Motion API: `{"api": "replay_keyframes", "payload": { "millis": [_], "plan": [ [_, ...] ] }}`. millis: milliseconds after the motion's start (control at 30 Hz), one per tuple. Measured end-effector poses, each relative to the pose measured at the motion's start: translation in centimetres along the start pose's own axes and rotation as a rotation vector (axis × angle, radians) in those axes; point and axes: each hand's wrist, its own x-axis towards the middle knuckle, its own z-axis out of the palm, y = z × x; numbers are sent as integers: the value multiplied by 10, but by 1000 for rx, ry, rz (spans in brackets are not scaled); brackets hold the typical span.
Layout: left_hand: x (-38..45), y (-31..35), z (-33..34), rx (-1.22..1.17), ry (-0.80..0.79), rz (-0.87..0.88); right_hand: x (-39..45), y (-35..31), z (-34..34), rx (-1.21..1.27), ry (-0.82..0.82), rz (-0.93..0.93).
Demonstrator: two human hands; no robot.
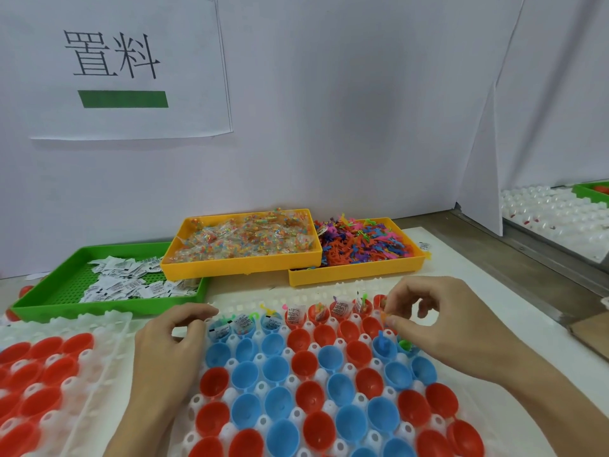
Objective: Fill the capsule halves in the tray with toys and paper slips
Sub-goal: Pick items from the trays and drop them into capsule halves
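A white tray (257, 389) in front of me holds several red and blue capsule halves (275, 369). The far row has paper slips and small toys in it; the nearer rows are bare. My right hand (438, 319) hovers over the tray's far right corner and pinches a small orange toy (386, 316) between thumb and fingers. My left hand (171, 338) rests at the tray's far left edge with its fingers curled in; whether it holds anything is hidden. Two small toys stand in blue halves (384, 346) just under my right hand.
A green bin (49, 291) of paper slips sits far left. A yellow bin (244, 245) of bagged candy-like pieces and a yellow bin (365, 250) of coloured toys stand behind the tray. A second white tray (95, 364) of red halves lies left. A cardboard piece (591, 331) lies right.
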Motion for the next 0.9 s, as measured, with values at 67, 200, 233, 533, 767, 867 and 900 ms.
{"api": "replay_keyframes", "payload": {
  "millis": [67, 200, 233, 533, 767, 867, 900],
  "plan": [
    [0, 0, 0, 4, -1, 2, -1, -1, -1, 16, -27, -7],
    [1, 0, 0, 9, -8, 8, -3, -5, 1, -47, -88, -5],
    [1, 0, 0, 8, -8, 9, -3, -5, 1, -58, -95, -4],
    [0, 2, 0, 8, -10, 8, -6, -5, 1, -156, -140, 33],
    [0, 3, 1, 10, 2, 12, -5, -5, 3, -169, -148, 68],
    [1, 2, 0, 9, 2, 12, -5, -5, 4, -147, -150, 80],
    [0, 2, 0, 9, 2, 12, -4, -5, 5, -139, -149, 94]
  ]
}}
